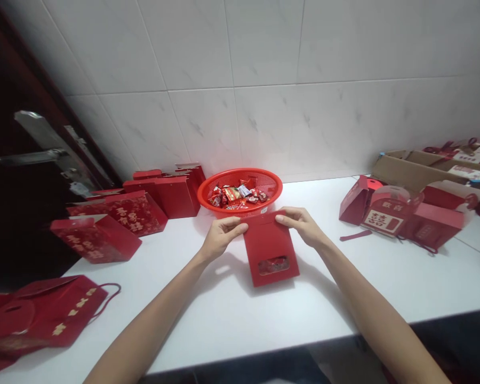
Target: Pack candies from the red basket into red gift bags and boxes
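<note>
A red paper gift box (269, 242) with a small clear window near its lower end is held between my two hands above the white table. Wrapped candies show through that window. My left hand (221, 234) pinches the upper left corner, thumb in front. At the upper right corner, the thumb and fingers of my right hand (304, 226) pinch the same edge. Just behind the box stands a red plastic basket (208, 198) holding wrapped candies (238, 194).
Several red gift boxes (176, 196) stand on the left, with a red bag (70, 314) nearer me. On the right are more red boxes (434, 224), a loose ribbon strip (356, 235) and a cardboard carton (408, 169). A tiled wall (264, 122) rises behind the table (220, 336).
</note>
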`<state>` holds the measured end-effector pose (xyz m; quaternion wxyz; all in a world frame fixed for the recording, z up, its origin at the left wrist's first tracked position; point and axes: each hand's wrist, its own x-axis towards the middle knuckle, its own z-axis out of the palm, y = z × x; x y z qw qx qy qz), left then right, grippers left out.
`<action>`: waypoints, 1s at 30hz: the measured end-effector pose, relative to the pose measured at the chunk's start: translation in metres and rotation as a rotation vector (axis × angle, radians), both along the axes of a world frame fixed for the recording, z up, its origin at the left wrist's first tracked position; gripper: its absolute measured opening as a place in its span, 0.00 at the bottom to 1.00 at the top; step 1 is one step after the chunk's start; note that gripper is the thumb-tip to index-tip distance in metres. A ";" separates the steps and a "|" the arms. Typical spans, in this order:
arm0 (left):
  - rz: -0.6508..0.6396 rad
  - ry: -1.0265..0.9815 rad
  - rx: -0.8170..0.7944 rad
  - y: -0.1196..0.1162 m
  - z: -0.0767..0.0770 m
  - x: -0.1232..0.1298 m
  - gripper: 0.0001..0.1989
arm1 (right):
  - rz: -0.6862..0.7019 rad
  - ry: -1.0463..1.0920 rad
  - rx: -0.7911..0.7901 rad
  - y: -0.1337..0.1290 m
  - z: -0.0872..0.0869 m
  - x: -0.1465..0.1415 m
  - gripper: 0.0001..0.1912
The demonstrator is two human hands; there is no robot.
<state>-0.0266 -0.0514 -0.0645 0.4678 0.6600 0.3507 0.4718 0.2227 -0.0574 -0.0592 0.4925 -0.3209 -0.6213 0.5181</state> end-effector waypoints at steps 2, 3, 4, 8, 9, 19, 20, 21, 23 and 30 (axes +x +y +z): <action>0.043 -0.034 -0.009 0.002 -0.001 -0.001 0.21 | -0.239 0.054 0.069 0.007 0.003 0.017 0.18; 0.076 -0.052 -0.009 0.004 -0.001 -0.003 0.22 | -0.400 0.089 0.125 0.011 0.005 0.027 0.18; 0.108 -0.067 -0.007 0.006 -0.002 -0.004 0.22 | -0.585 0.112 0.199 0.016 0.005 0.039 0.18; 0.178 -0.069 0.023 0.013 -0.002 -0.011 0.18 | -1.163 -0.026 0.406 0.030 -0.004 0.083 0.18; 0.182 -0.063 0.031 0.014 -0.002 -0.011 0.17 | -1.239 -0.128 0.400 0.033 -0.008 0.090 0.17; 0.187 -0.026 -0.007 0.016 -0.006 -0.012 0.16 | -1.469 -0.774 0.343 0.053 -0.042 0.106 0.25; 0.188 -0.028 -0.008 0.017 -0.006 -0.012 0.16 | -1.460 -0.791 0.329 0.053 -0.042 0.106 0.28; 0.189 -0.032 -0.006 0.018 -0.007 -0.013 0.16 | -1.456 -0.802 0.314 0.054 -0.043 0.105 0.29; 0.193 -0.038 0.006 0.020 -0.008 -0.014 0.16 | -1.465 -0.803 0.297 0.054 -0.044 0.104 0.30; 0.209 -0.057 0.039 0.021 -0.005 -0.020 0.16 | -1.527 -0.750 0.408 0.056 -0.047 0.107 0.31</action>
